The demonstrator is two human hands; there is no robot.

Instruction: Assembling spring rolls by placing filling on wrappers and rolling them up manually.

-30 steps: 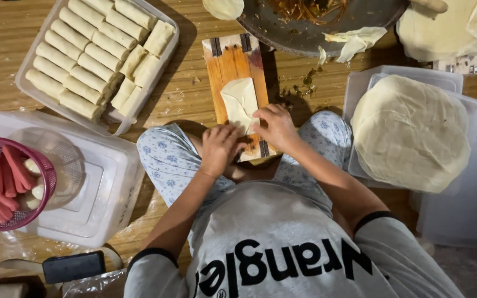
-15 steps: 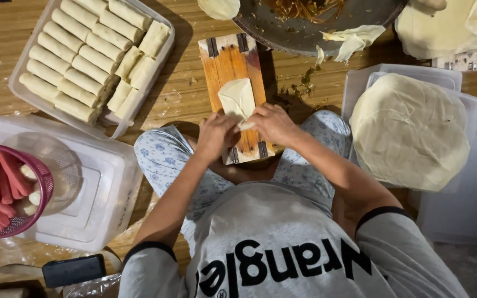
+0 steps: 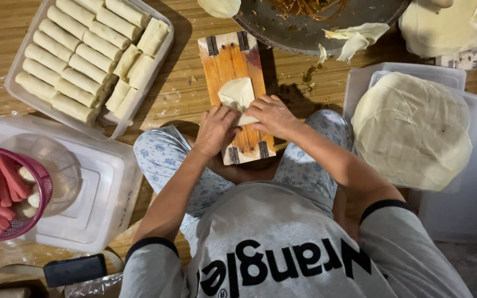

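Observation:
A pale wrapper (image 3: 236, 92), partly rolled up, lies on a small wooden board (image 3: 228, 59) between my knees. My left hand (image 3: 215, 130) presses on the near left end of the roll. My right hand (image 3: 273, 115) holds its near right end, fingers curled over the dough. The far flap of the wrapper still lies flat on the board. Whatever is inside the roll is hidden.
A white tray (image 3: 16, 70) with several finished rolls sits at the upper left. A dark metal pan (image 3: 304, 33) of filling stands beyond the board. A stack of round wrappers (image 3: 412, 129) rests on plastic boxes at right. A pink basket (image 3: 39, 182) of red sticks sits on a lidded tub at left.
Both hands have rolled the wrapper away from me along the board; the flat part has become shorter and the roll thicker.

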